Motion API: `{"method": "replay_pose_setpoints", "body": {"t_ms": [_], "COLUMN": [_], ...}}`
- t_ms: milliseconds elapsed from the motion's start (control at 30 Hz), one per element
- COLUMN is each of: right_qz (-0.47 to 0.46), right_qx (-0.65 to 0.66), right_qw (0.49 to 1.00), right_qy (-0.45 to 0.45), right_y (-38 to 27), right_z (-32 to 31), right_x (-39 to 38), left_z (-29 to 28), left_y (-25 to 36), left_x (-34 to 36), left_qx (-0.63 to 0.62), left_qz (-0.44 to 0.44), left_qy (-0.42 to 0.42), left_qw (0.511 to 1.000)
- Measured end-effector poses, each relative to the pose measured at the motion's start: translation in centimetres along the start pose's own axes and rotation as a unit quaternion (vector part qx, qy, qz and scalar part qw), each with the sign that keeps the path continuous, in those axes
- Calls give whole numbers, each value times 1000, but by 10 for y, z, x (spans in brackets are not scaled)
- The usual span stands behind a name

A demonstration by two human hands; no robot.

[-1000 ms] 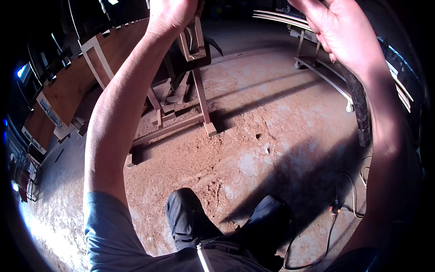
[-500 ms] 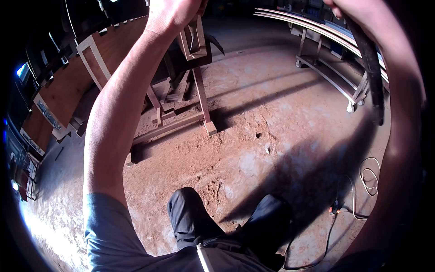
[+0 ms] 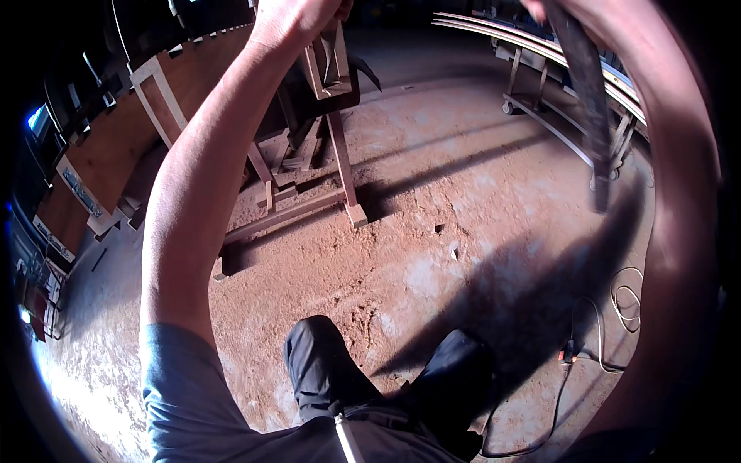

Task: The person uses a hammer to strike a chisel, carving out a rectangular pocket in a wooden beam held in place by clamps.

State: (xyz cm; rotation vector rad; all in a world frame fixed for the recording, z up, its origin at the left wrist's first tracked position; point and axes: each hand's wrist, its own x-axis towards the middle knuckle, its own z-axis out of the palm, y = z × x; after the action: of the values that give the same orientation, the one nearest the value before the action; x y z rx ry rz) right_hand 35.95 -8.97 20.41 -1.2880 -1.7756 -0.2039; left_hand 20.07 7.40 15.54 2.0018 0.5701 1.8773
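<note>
At the top edge my left hand is raised over a wooden piece with a long slot. Its fingers look curled, but the frame edge cuts them off and what they hold cannot be made out. The slotted piece rests on a wooden stand, beside a dark curved part. In the top right my right hand, partly cut off, is closed round a long dark stick-like handle. The handle hangs downward in front of the cart, and its upper end is out of view.
Large wooden panels stand on the left. A wheeled cart carries long boards at the upper right. Sawdust covers the floor round the stand. A cable with an orange connector lies at the lower right, near my legs.
My right hand and the dark handle have swung to the left, away from the right forearm. The left arm has barely shifted.
</note>
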Motion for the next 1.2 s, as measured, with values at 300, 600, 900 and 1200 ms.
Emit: {"method": "replay_pose_setpoints", "body": {"t_ms": [300,600,900,1200], "right_qz": [-34,-61,18,25], "right_qx": [-101,-29,-96,-90], "right_qw": [994,998,993,994], "right_qy": [-21,7,72,59], "right_y": [-1,4,32,46], "right_z": [8,11,12,21], "right_x": [4,8,-23,-45], "left_z": [-2,-23,-16,-11], "left_y": [-8,-8,-29,3], "left_x": [7,5,0,17], "left_qx": [-31,-22,-192,-102], "left_qz": [-20,-38,-80,54], "left_qy": [1,-3,-110,23], "left_qw": [999,999,972,993]}}
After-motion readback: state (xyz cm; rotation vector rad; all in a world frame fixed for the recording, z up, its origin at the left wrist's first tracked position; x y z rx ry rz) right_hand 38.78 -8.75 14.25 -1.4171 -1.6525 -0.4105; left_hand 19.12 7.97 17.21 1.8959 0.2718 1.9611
